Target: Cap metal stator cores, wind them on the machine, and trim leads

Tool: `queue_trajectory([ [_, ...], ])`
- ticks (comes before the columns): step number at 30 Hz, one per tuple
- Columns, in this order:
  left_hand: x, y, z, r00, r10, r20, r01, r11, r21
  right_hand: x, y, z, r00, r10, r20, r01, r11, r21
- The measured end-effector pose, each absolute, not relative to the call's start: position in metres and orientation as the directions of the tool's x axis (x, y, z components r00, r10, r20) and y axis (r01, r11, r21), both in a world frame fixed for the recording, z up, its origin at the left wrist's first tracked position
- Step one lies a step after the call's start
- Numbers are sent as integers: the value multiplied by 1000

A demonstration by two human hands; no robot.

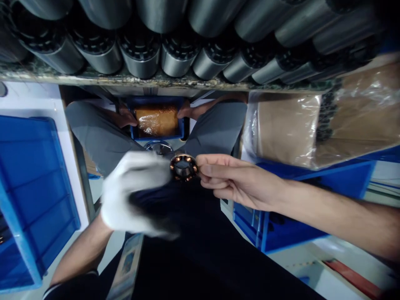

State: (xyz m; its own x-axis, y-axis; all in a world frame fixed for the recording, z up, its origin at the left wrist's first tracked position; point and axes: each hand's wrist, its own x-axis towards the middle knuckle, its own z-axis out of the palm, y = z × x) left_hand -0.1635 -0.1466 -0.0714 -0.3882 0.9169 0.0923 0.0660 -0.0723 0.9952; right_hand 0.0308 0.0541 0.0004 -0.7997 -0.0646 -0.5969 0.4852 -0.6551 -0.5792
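Note:
My right hand (231, 177), bare, pinches a small dark ring with copper-coloured windings (184, 167), like a motor stator, by its right edge between thumb and fingers. The ring is held over my lap and its round opening faces up. My left hand (134, 191) wears a white glove and is blurred by motion. Its fingertips are just left of the ring, and a wide gap shows between them and the thumb. Whether they touch the ring I cannot tell. Beyond the ring is a shiny round metal piece (158, 147), partly covered by the glove.
Rows of metal cylinders with black slotted ends (142, 58) line the bench edge (187, 85) ahead. Beneath it sits a blue tray with amber, plastic-wrapped contents (134, 133). Blue crates stand at the left (37, 166) and right (290, 233). Plastic-covered cardboard (284, 125) lies at right.

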Motion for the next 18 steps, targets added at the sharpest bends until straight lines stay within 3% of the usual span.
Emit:
queue_trajectory([
  [1,-162,-140,-68,-326,921,212,250,-133,959,29,54,2,-814,-64,-577,496,-594,-634],
  [2,-159,-132,-64,-258,924,283,374,-174,911,26,56,4,-854,-47,-519,484,-438,-758],
  [4,-148,-117,-59,-169,961,217,390,-137,911,20,64,13,-940,-54,-338,335,43,-941],
  [5,-142,-112,-58,-131,984,124,324,-76,943,17,70,17,-963,-93,-254,221,270,-937],
  [7,-132,-108,-55,-38,997,-65,184,71,980,16,82,24,-972,-175,-159,28,582,-813],
  [8,-130,-109,-53,-19,993,-121,165,122,979,18,88,27,-974,-187,-124,-33,667,-745],
  [10,-130,-113,-51,-98,993,-61,283,87,955,23,98,31,-985,-158,-71,-77,768,-635],
  [12,-135,-116,-47,-158,978,133,500,-37,865,28,105,34,-990,-65,-124,34,743,-669],
  [14,-142,-114,-42,-99,947,304,639,-174,749,29,110,34,-940,-46,-338,272,496,-824],
  [16,-146,-107,-34,-54,951,304,637,-202,744,27,110,29,-802,-206,-561,553,101,-827],
  [18,-148,-101,-27,-13,970,242,597,-186,780,24,106,21,-658,-403,-636,738,-181,-650],
])
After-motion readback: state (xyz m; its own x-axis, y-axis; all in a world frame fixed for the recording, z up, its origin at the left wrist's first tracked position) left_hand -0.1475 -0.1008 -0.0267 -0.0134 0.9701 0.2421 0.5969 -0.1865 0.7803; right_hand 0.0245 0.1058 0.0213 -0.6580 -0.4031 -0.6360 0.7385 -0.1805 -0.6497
